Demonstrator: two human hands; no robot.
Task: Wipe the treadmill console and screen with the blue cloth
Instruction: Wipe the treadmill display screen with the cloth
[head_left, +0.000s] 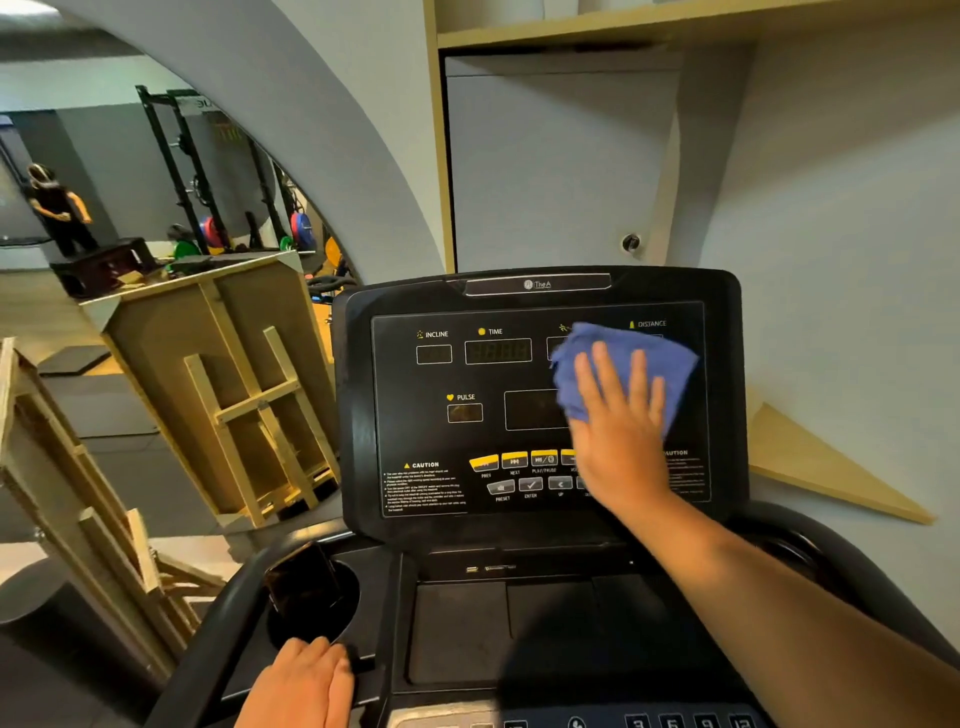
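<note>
- My right hand (621, 426) lies flat, fingers straight, pressing the blue cloth (631, 364) against the treadmill screen (488, 410), upper right, under the DISTANCE label.
- My left hand (301, 686) rests on the console (545, 629) edge, fingers relaxed, beside the cup holder (311, 608).

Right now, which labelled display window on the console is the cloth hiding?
The DISTANCE window: the blue cloth under the right hand hides it, while INCLINE, TIME and PULSE show uncovered.

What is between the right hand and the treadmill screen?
The blue cloth lies between them: in the head view, the right hand presses it flat on the screen.
</note>
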